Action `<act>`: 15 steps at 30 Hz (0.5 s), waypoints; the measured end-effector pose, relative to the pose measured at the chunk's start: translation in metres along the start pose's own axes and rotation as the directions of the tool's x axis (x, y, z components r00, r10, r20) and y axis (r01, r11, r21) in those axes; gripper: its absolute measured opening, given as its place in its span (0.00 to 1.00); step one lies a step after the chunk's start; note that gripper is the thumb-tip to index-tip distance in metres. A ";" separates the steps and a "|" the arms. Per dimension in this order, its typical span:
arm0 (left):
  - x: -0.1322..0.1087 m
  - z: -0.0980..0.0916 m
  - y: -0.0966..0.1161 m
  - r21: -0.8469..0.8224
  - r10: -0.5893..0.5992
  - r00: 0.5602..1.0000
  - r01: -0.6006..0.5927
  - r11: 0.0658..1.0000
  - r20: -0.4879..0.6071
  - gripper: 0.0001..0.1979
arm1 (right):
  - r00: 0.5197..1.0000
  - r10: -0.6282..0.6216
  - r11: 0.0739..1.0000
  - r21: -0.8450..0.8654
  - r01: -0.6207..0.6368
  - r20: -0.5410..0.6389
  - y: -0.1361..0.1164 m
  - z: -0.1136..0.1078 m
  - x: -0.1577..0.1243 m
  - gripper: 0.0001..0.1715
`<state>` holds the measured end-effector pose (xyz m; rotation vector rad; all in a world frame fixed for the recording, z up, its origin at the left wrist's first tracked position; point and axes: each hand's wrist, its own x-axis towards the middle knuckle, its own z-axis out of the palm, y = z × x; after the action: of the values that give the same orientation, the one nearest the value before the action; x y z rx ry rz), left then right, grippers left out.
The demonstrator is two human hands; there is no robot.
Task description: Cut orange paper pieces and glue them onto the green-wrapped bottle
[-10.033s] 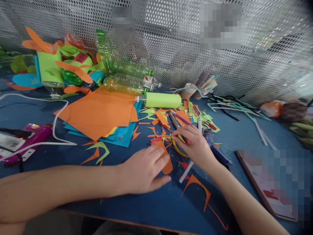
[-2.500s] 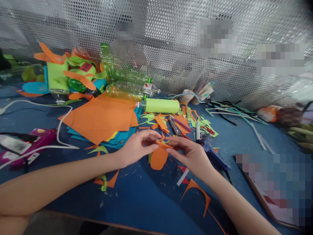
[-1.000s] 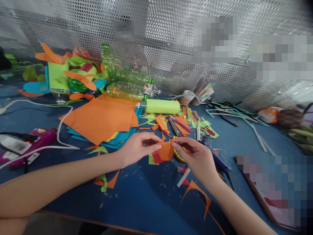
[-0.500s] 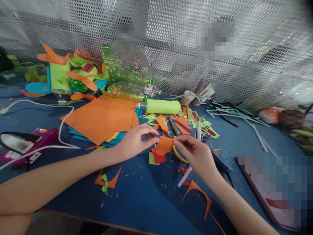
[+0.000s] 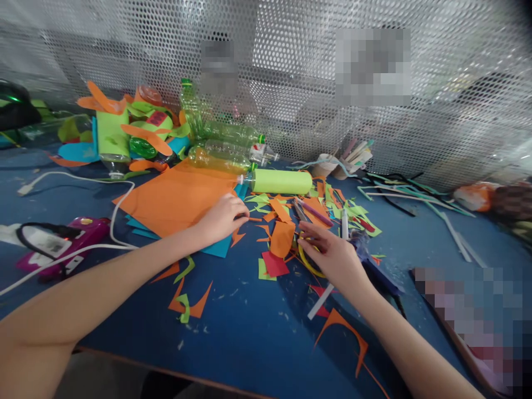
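Observation:
My left hand (image 5: 223, 220) rests at the right edge of a stack topped by an orange paper sheet (image 5: 166, 197). Its thumb and forefinger are closed on a thin orange paper strip (image 5: 255, 220). A small cut orange paper piece (image 5: 282, 239) lies on the table between both hands, beside a red paper square (image 5: 275, 264). My right hand (image 5: 330, 252) hovers just right of that piece, fingers slightly apart, with nothing visible in them. Under it, partly hidden, is a yellow loop (image 5: 310, 263), apparently a scissors handle. A blue tool (image 5: 380, 269), perhaps a glue gun, lies to its right.
A bottle wrapped in green paper (image 5: 282, 182) lies behind paper scraps. Clear bottles (image 5: 224, 136) and paper-covered bottle models (image 5: 114, 130) stand along the mesh panel (image 5: 286, 72). A white cable (image 5: 124, 202) and purple power strip (image 5: 89, 235) are left; a blurred-out device (image 5: 440, 327) lies right.
The small orange piece, held between both hands before, now lies on the table. My left hand has moved left and slightly up; my right hand has let go and stayed close by.

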<state>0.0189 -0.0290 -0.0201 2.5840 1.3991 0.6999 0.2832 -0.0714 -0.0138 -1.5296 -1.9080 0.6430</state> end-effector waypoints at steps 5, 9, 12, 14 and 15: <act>-0.004 -0.007 0.027 -0.195 -0.027 0.999 0.023 0.980 -0.020 0.07 | 0.993 -0.120 0.992 -0.042 0.119 -0.020 -0.013 -0.008 -0.007 0.17; -0.016 -0.005 0.060 -0.293 0.123 0.991 -0.103 0.951 0.053 0.06 | 0.969 -0.215 0.974 0.101 0.203 0.125 -0.017 -0.002 -0.014 0.19; -0.019 -0.002 0.068 -0.316 0.172 0.982 -0.139 0.939 0.079 0.06 | 0.944 -0.260 0.966 0.066 0.252 0.204 -0.021 0.003 -0.018 0.08; -0.016 -0.002 0.060 -0.272 0.139 0.989 -0.121 0.955 0.049 0.06 | 0.944 -0.265 0.963 0.006 0.270 0.196 -0.023 0.004 -0.019 0.06; -0.013 -0.003 0.052 -0.226 0.104 0.994 -0.097 0.969 0.018 0.07 | 0.948 -0.262 0.963 -0.020 0.270 0.180 -0.023 0.004 -0.018 0.07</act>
<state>0.0513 -0.0697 -0.0057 2.4890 1.1146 0.7810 0.2676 -0.0944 -0.0035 -1.2426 -2.2263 0.6338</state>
